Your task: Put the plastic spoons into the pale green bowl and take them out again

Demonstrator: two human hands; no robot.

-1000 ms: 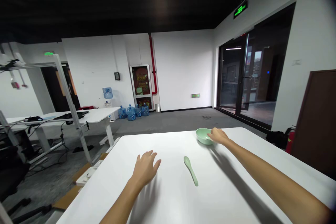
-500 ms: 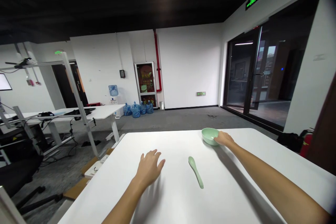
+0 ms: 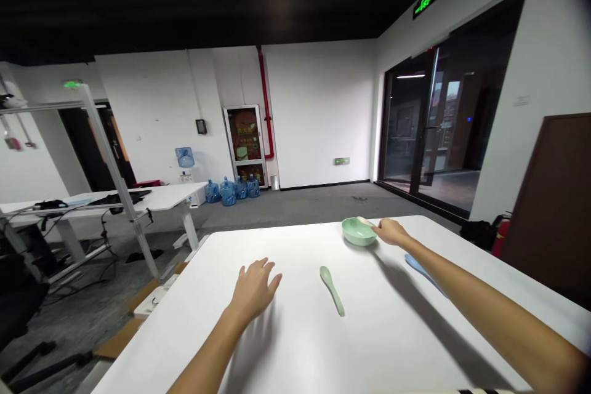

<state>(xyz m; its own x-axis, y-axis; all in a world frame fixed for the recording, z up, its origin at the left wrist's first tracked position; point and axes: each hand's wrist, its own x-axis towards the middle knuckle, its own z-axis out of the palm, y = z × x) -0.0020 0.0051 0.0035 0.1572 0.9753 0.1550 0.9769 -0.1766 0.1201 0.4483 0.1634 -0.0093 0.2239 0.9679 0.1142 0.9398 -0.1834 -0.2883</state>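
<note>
On the white table [image 3: 295, 351] a light green bowl [image 3: 355, 235] stands near the far edge. Beside its right rim my right hand [image 3: 391, 232] has its fingers pinched on a cream-coloured spoon [image 3: 363, 221], whose head reaches over the bowl. A green spoon [image 3: 331, 290] lies on the tabletop between my two hands. Partly covered by my right forearm, a blue spoon [image 3: 418, 263] rests on the right side. My left hand [image 3: 255, 288] hovers over the left part of the table, fingers spread, holding nothing.
A striped object [image 3: 480, 391] just shows at the bottom edge. Left of my table are open cardboard boxes [image 3: 120, 337] and another white desk [image 3: 178, 196] with cables and a metal frame. Several blue water bottles [image 3: 228, 191] stand by the wall.
The view has turned right, so the scene sits further left. The cream spoon now shows above the bowl's rim, with my right hand raised slightly. The blue spoon has come into sight.
</note>
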